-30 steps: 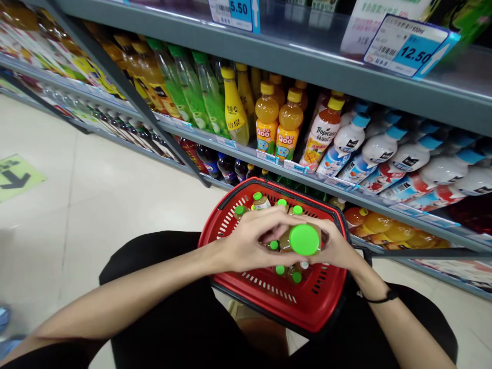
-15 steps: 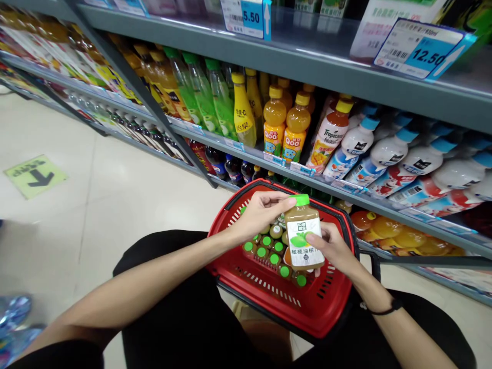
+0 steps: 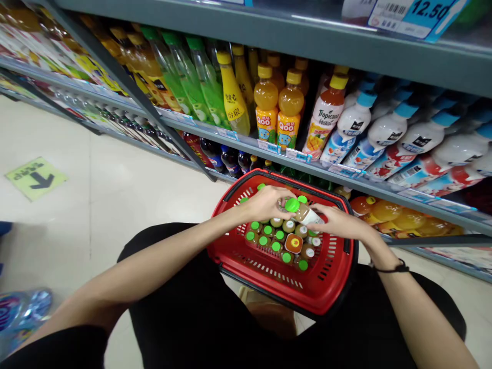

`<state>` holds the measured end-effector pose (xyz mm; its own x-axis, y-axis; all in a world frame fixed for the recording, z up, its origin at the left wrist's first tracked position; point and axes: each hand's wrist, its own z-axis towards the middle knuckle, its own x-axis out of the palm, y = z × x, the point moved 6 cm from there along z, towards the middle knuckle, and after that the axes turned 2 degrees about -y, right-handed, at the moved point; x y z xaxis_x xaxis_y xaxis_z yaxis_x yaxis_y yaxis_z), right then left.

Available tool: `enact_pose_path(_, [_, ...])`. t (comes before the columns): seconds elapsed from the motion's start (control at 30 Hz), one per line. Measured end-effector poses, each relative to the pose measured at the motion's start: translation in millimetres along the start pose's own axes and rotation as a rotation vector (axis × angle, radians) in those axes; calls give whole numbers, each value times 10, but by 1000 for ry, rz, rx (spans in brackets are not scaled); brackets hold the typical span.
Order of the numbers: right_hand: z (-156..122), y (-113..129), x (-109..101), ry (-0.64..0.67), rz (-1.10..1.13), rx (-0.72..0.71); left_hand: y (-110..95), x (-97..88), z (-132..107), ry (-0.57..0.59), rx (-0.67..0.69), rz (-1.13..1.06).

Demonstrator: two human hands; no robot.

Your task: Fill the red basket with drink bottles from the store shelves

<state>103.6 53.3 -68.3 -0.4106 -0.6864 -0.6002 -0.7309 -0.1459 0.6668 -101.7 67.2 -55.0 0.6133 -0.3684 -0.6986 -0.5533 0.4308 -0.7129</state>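
Note:
Over a red shopping basket (image 3: 315, 299), both my hands hold a juice bottle (image 3: 306, 213) with a green cap and a white label. It is tilted, its cap facing up toward me. My left hand (image 3: 266, 203) grips the bottle at the cap end, fingers bent behind it. Around its lower, labelled end, my right hand (image 3: 339, 221) is closed. Below them, several small green-capped bottles (image 3: 268, 230) stand close together in the basket, along with some white-topped ones and an orange-brown square-topped container (image 3: 294, 243).
A shelf of drinks (image 3: 326, 115) runs just beyond the basket, with a grey upper shelf edge (image 3: 246, 33) above it. On the floor at left lie a green arrow sticker (image 3: 37, 178) and a shiny plastic package (image 3: 25, 312).
My hands have lowered the juice bottle toward the basket and tipped it, so its cap now faces me and its front label is mostly turned away. The view has shifted slightly.

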Motion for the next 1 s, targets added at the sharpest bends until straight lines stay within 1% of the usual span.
enact_pose_path(0.03, [18,-121,-43,46,-25,35,35,146,50,17,0,10])
enact_pose_path(0.07, [34,-238,-94,66,-60,80,63,289,102,34,2,26])
enact_pose_path(0.13, [47,-431,-194,72,-206,189,101,553,200,77,9,91])
enact_pose_path(0.2, [29,-544,-274,65,-376,299,137,778,268,136,1,173])
enact_pose_path(0.23, [11,-572,-297,69,-437,344,159,875,287,165,-11,206])
enact_pose_path(0.3, [-35,-594,-313,85,-490,406,204,1034,305,204,-39,248])
enact_pose_path(0.43, [-102,-574,-325,83,-491,430,245,1256,335,230,-74,299])
enact_pose_path(0.5, [-113,-560,-335,68,-486,419,248,1316,379,242,-96,339])
enact_pose_path(0.57, [-114,-551,-342,55,-480,407,253,1337,442,257,-117,383])
enact_pose_path(0.67, [-112,-550,-342,41,-474,398,281,1319,539,269,-136,436])
enact_pose_path(0.87, [-123,-534,-328,26,-476,385,410,1278,679,247,-175,510])
enact_pose_path(0.93, [-120,-520,-317,33,-478,383,418,1284,709,257,-182,529])
enact_pose_path(1.0, [-112,-510,-306,42,-482,385,384,1284,722,273,-176,544])
